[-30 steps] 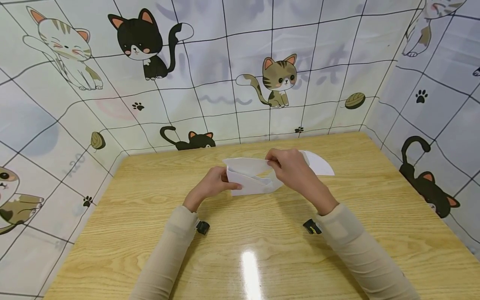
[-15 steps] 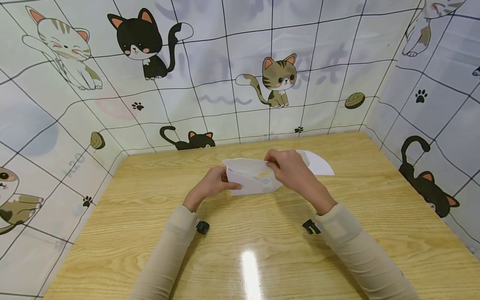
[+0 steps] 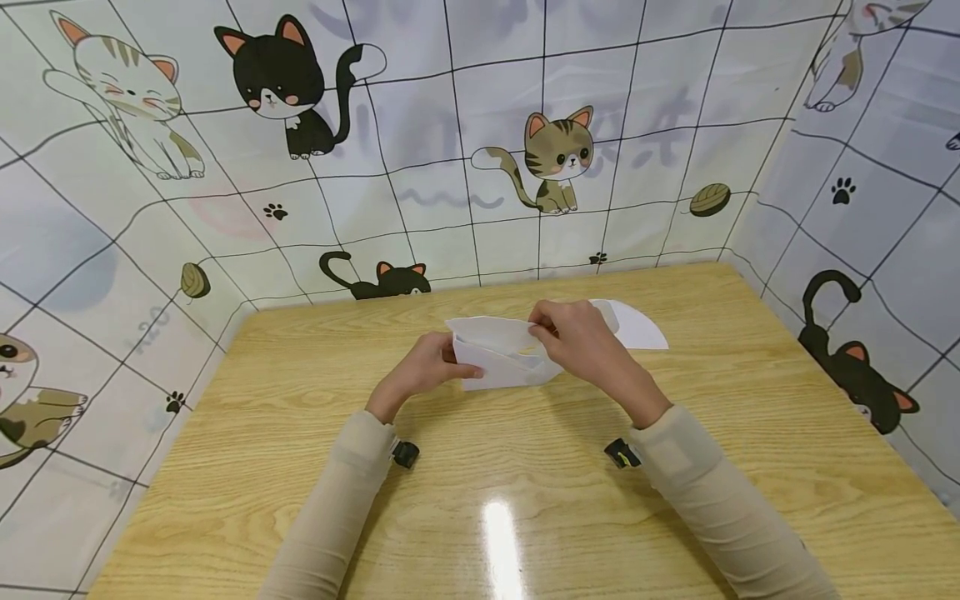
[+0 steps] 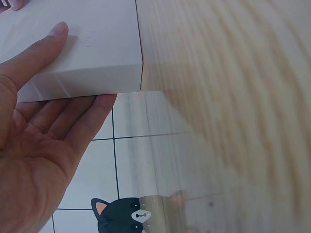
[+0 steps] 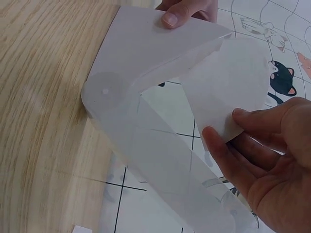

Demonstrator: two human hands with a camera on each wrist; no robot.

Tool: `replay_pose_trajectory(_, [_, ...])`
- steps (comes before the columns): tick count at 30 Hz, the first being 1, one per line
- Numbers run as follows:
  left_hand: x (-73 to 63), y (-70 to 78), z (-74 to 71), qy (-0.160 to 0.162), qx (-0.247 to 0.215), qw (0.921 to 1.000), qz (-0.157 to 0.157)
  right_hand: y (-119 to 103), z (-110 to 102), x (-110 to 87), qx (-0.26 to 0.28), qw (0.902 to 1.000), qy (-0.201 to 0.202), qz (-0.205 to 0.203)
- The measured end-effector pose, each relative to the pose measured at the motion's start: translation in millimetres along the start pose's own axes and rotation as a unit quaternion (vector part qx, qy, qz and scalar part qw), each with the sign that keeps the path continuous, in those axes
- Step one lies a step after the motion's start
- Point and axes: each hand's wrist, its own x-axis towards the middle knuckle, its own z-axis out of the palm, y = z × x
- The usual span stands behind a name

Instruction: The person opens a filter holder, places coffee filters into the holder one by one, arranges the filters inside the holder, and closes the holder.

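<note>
Tabletop booth (image 3: 840,242) — cat-print sheeting (image 3: 420,125) on 3 sides, wood-grain table (image 3: 420,517).

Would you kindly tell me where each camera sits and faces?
Head: on the head, facing forward and down at the white piece; left hand, right hand and both sleeves show.
Left wrist: on that wrist, facing the left hand gripping the white piece.
Right wrist: on that wrist, facing the right hand pinching its flap.
Both wrist views share the left hand and white piece.
</note>
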Motion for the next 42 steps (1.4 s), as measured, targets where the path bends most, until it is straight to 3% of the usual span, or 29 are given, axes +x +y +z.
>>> replay_pose_trajectory(15, [0.1, 1.9, 0.0, -0.002, -0.002, 0.9999, 0.013, 3.4, 4.6, 1.2, -0.005, 0.9998, -0.02, 0.006])
replay_pose_trajectory(42, [-0.2, 2.3, -0.2, -0.001, -0.012, 0.9999, 0.0, 1.4, 10.9, 0.5, -0.022, 0.9993, -0.029, -0.007])
